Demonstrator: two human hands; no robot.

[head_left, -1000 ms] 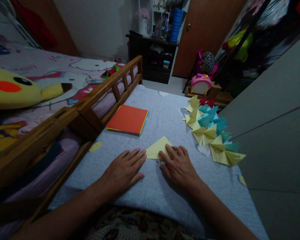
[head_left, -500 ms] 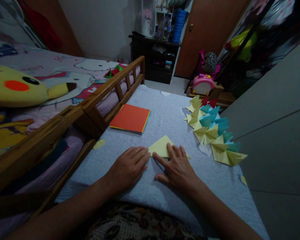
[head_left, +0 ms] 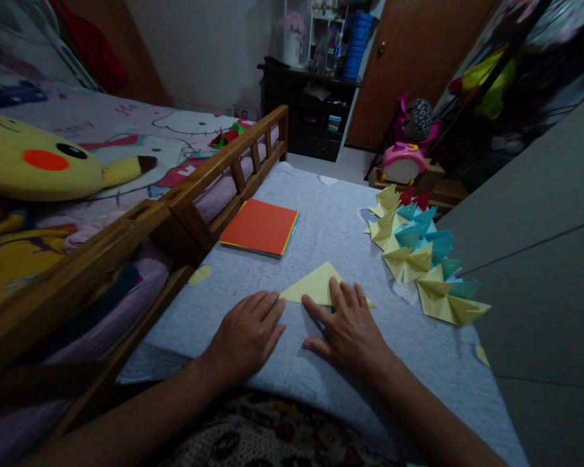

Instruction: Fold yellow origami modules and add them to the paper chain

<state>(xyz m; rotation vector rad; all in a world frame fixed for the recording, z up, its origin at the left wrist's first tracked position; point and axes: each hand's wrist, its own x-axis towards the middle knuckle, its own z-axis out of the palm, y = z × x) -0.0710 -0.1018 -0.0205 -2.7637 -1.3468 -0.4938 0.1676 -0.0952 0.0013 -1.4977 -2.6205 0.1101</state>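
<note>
A pale yellow sheet of origami paper, folded into a triangle, lies on the light blue cloth in front of me. The fingers of my right hand are spread and press down on its right half and lower edge. At the triangle's left corner, my left hand lies flat, its fingertips touching the tip. Beyond them is a stack of square paper with an orange sheet on top. To the right stand several folded yellow paper pieces and blue-green paper pieces, with red ones behind.
A wooden bed rail runs along the left side, with a yellow plush toy on the bed past it. On the right rises a pale panel. A dark cabinet stands at the back near a wooden door.
My left hand has slid leftward along the lower edge to the triangle's left corner. My right hand keeps its place on the paper. The view has shifted slightly.
</note>
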